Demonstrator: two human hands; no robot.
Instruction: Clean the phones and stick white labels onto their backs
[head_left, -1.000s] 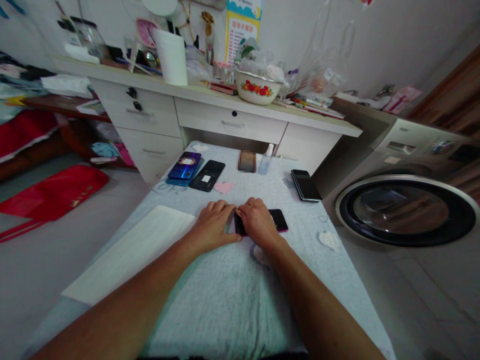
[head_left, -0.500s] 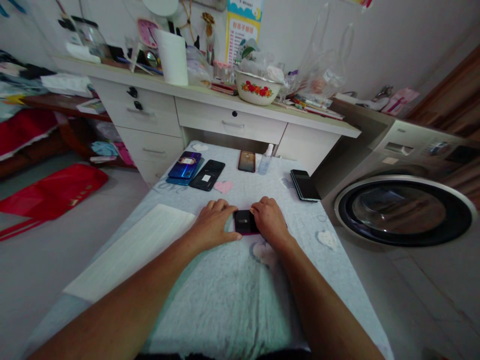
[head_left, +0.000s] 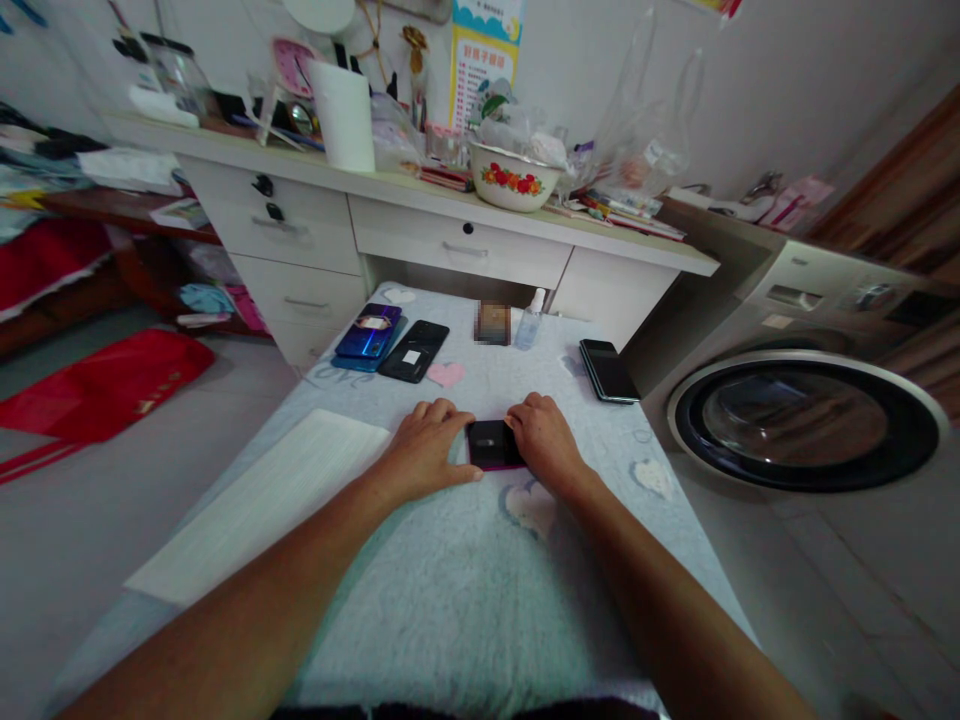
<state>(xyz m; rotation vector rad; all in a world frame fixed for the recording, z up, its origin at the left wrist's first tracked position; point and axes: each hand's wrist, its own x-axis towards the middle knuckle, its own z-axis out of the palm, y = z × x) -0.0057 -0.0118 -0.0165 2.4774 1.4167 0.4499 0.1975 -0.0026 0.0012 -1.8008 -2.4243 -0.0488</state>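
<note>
- Far left, beyond the left hand, a dark-lidded jar [head_left: 180,75] stood on the counter [head_left: 420,185]; its contents were unclear.
- Ahead and left of the left hand, blue phones [head_left: 367,338] lay stacked beside a black phone [head_left: 417,350], both apart from the hands.
- The left hand [head_left: 424,452] had thumb and forefinger spread, bracing the left end of the pink-edged phone [head_left: 491,446].
- That phone lay flat between the hands, its left part exposed, its right part covered. Handling seemed underway; how much was done or left could not be told.
- Beyond the hands, a flowered bowl [head_left: 516,183] held crumpled clear plastic; nearer, a spray bottle [head_left: 529,328] appeared to contain clear liquid.
- The right hand [head_left: 546,440] rested on the phone with bent fingers; whether they gripped anything could not be told.
- Ahead and right of the right hand lay stacked dark phones [head_left: 611,373], untouched by either hand.
</note>
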